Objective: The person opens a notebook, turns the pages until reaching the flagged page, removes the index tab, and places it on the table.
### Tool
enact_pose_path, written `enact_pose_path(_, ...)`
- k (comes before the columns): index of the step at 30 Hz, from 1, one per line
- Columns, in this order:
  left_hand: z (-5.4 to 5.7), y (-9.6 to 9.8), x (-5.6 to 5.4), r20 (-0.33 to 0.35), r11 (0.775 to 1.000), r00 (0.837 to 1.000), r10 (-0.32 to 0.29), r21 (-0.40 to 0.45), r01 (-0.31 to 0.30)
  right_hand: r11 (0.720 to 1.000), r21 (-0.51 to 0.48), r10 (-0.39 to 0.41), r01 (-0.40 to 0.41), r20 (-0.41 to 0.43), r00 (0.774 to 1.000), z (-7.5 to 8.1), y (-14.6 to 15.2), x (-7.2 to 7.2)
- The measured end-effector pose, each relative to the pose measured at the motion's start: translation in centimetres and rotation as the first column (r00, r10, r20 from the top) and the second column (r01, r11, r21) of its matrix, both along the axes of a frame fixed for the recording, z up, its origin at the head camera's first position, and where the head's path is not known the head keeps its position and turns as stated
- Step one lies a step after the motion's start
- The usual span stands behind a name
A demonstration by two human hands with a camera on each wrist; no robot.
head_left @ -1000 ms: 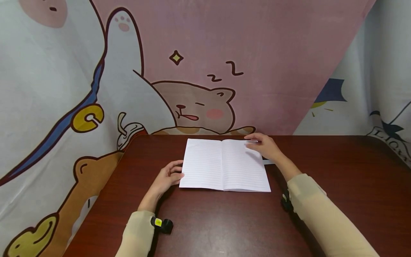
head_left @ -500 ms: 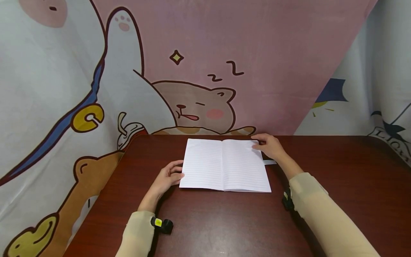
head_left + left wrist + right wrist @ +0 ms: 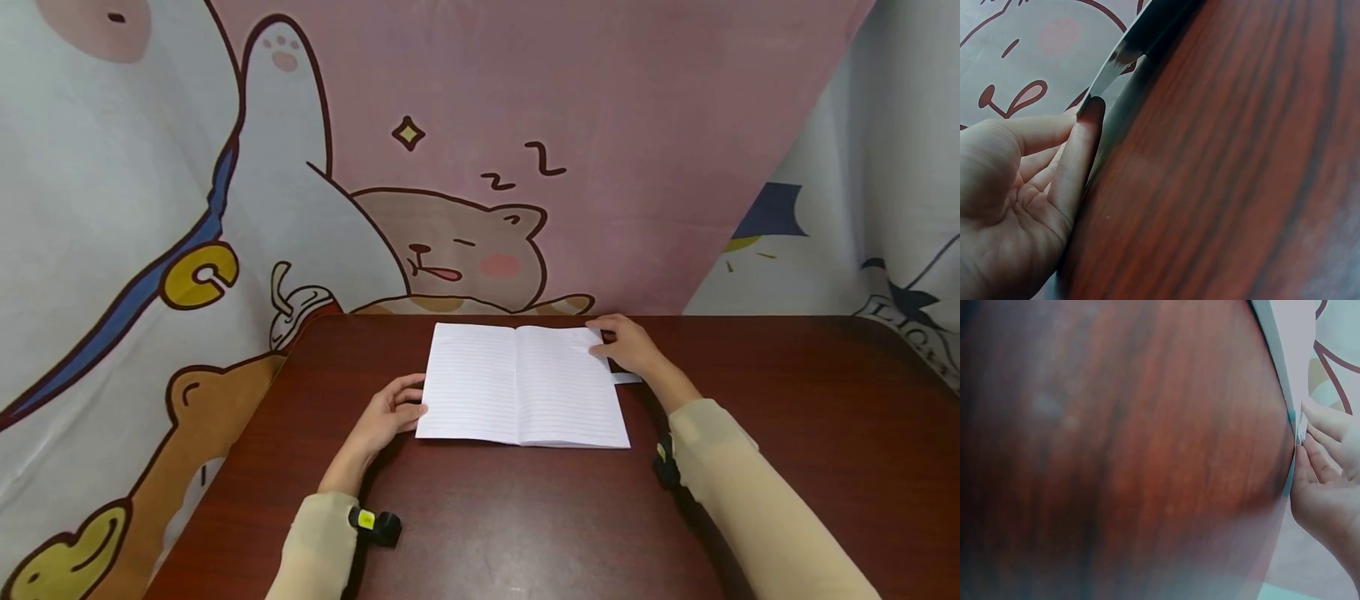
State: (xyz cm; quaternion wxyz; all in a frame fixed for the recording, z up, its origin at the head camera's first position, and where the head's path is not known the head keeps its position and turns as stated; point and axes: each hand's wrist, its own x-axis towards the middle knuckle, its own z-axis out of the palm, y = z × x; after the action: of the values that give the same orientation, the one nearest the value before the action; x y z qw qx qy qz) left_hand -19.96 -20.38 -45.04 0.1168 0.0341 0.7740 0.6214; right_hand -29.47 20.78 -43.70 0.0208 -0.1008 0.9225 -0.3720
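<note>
Head view shows an open lined notebook (image 3: 472, 383) lying on the brown table (image 3: 510, 525); the left hand (image 3: 386, 414) pinches its left side; the right hand (image 3: 628, 343) pinches its right side, near the far corner; a white strip (image 3: 626, 378) pokes out beside it; behind stands a cartoon backdrop (image 3: 637, 167).

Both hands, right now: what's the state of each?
Left hand: pinching the left edge of the notebook.
Right hand: pinching the notebook's right edge, near the far corner.
</note>
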Motion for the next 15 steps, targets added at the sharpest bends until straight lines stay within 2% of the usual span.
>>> enact_pose_path(8,-0.11,-0.1,-0.08,0.001,1.0,1.0,-0.009,0.007,0.009,0.998,0.034,0.06,-0.06,-0.026,0.998,-0.08,0.28,-0.17)
enact_pose_path(15,-0.12,-0.09,0.0,-0.009,1.0,1.0,-0.014,0.011,0.014,0.993,0.087,0.077,-0.078,0.015,0.997,0.64,-0.32,0.16)
